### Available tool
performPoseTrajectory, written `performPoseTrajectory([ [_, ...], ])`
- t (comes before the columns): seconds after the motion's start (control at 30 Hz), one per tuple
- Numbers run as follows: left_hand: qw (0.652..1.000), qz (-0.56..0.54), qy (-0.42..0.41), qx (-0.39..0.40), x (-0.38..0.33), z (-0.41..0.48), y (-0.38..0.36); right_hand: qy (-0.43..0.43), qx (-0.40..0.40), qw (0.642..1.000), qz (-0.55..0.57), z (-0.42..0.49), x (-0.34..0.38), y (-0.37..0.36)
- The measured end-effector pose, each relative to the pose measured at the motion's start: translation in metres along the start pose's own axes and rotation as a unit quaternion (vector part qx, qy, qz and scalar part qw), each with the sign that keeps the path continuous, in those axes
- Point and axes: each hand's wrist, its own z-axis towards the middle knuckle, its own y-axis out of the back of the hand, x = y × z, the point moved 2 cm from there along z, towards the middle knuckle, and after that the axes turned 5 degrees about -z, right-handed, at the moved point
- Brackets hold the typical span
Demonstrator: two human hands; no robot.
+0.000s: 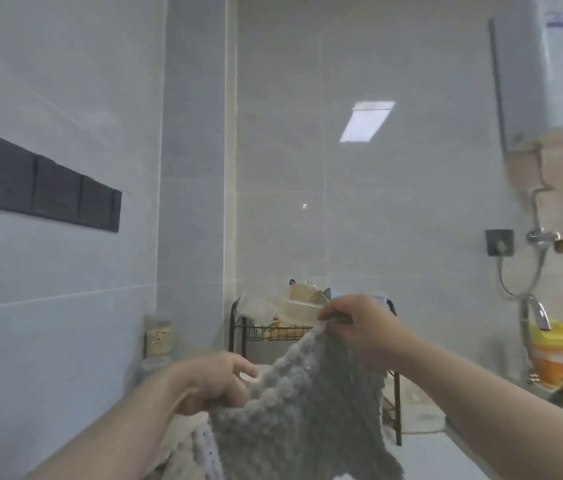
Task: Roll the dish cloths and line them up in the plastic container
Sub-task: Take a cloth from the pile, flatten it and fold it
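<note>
Before a tiled wall (307, 168) and a half-hidden black wire rack (238, 328), a grey dish cloth (307, 414) hangs, its top edge slanting up from the left grip (205, 384), clutching one corner, to the right grip (359, 327), pinching the other.

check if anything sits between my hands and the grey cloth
Nothing visible does. The right hand pinches the top corner of the grey cloth, and the left hand grips its lower edge, so both already have it lifted.
</note>
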Motion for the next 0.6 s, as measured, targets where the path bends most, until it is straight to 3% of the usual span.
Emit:
performPoseTrajectory([
  [0.13,0.991,0.13,-0.031,0.01,-0.027,-0.013,-0.02,0.009,0.001,0.995,-0.099,-0.017,-0.003,0.03],
  [0.33,0.993,0.097,-0.064,-0.036,-0.043,-0.007,-0.033,0.002,0.033,0.986,-0.162,-0.033,-0.029,0.048],
  [0.47,0.969,0.191,-0.104,-0.118,-0.046,0.028,-0.033,-0.033,0.091,0.978,-0.182,-0.03,-0.068,0.025],
  [0.6,0.93,0.241,-0.167,-0.223,-0.048,0.063,-0.025,-0.084,0.078,0.986,-0.124,-0.018,-0.105,0.002],
])
